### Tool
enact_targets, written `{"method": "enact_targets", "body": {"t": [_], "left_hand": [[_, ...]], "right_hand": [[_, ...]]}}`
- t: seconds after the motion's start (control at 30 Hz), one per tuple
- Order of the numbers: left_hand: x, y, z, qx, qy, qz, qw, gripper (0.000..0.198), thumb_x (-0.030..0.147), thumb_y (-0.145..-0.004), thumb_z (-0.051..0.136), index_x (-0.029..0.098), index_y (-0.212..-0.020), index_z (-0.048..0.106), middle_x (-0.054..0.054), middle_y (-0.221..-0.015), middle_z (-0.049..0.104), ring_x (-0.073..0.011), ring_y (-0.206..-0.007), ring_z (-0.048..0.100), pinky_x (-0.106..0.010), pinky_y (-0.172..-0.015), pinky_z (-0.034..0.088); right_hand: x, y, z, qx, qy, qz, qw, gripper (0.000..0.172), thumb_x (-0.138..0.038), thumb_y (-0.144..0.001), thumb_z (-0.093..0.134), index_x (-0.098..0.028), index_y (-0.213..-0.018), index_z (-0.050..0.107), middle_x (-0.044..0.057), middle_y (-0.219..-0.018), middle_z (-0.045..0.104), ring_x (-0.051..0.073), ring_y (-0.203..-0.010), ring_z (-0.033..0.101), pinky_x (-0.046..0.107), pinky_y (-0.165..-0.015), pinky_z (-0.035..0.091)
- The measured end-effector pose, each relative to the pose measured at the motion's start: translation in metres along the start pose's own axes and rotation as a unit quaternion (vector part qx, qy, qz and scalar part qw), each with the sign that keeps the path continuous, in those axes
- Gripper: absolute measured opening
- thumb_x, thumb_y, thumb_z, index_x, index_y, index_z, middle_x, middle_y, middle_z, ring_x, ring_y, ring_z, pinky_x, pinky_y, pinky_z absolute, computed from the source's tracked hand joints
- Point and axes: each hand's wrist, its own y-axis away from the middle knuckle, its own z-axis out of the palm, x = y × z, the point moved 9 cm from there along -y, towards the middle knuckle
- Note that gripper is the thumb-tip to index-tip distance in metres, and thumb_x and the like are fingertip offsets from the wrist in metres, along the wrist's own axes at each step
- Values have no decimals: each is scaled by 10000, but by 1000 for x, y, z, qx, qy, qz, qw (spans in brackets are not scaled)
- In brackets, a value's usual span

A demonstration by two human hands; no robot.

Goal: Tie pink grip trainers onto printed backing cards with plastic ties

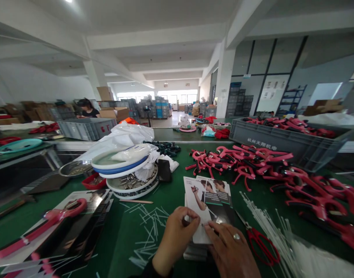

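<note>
My left hand (177, 235) and my right hand (227, 247) meet at the near edge of the green table (165, 197). Both pinch the lower part of a printed packaging card (198, 200) that lies on a stack of like cards (216, 193). The left thumb and fingers close on the card's left edge. A ring sits on the right hand, whose fingertips press the card's bottom. Red-handled scissors (259, 241) lie just right of the right hand. A finished pack with a pink hand gripper (52, 222) lies at the left.
A pile of pink and black hand grippers (281, 170) covers the right side, beside a grey crate (290, 143) holding more. White cable ties (278, 227) spread at the right. Stacked round trays (130, 170) with small metal parts stand centre-left. A person sits far back left.
</note>
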Motion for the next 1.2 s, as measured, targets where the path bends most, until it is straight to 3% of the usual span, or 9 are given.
{"method": "enact_targets", "body": {"t": [0.1,0.27,0.47,0.63,0.73,0.9,0.97,1.1,1.2], "left_hand": [[2,-1,-9,17,-106,43,993,178,270,-785,539,172,-689,652,-44,-786,650,-165,-735,607,-255,-655,477],[23,6,-28,127,-290,98,944,247,280,-846,467,214,-808,702,-100,-1137,606,-231,-922,612,-353,-733,503],[54,25,-20,150,-216,283,922,169,201,-853,490,205,-877,657,-42,-854,691,-164,-816,625,-301,-804,489],[16,10,-26,197,-54,170,964,247,263,-892,409,177,-793,618,-27,-693,657,-134,-634,626,-224,-593,504],[-3,0,-19,188,-19,109,976,279,334,-873,435,175,-732,615,-17,-631,633,-141,-594,612,-242,-591,506],[-20,-3,-6,124,12,86,988,291,375,-799,546,185,-1002,632,-107,-1062,630,-201,-938,616,-286,-716,541],[-22,-1,-5,105,-26,82,991,350,394,-765,586,198,-1052,630,-122,-1183,565,-232,-1055,566,-322,-764,541],[-21,3,-5,87,-143,80,983,404,437,-745,605,200,-1070,637,-116,-1129,611,-249,-1060,562,-400,-865,502],[-19,1,-3,88,-194,109,971,457,443,-748,599,186,-1125,612,-119,-1122,632,-254,-1068,558,-423,-919,467]], "right_hand": [[-1,0,3,6,-13,18,1000,274,-273,-851,448,-253,-1077,602,-13,-1041,675,188,-876,596,312,-765,405],[5,1,9,-20,-13,57,998,288,-237,-826,456,-257,-1074,600,1,-1074,663,204,-888,588,328,-756,406],[9,2,6,-8,26,58,998,436,-106,-729,447,-235,-1126,572,79,-1090,634,236,-885,585,357,-710,458],[21,13,11,-9,5,76,997,450,-119,-703,478,-233,-1131,559,92,-1149,590,230,-929,578,348,-722,480],[30,22,15,-24,-11,80,996,415,-146,-712,513,-240,-1112,565,66,-1127,607,223,-945,576,349,-753,475],[43,27,17,-38,-39,89,995,364,-180,-718,564,-228,-1078,584,55,-1069,640,220,-940,586,346,-762,487],[47,27,18,-38,-54,101,993,352,-187,-720,571,-219,-1070,592,63,-1061,643,220,-947,589,349,-780,494],[53,25,18,-52,-78,140,986,336,-201,-720,590,-208,-1055,612,78,-1042,651,228,-948,600,359,-795,505],[57,12,19,-110,-136,118,978,308,-290,-728,628,-229,-1030,635,72,-1058,651,226,-966,603,345,-810,501]]}}
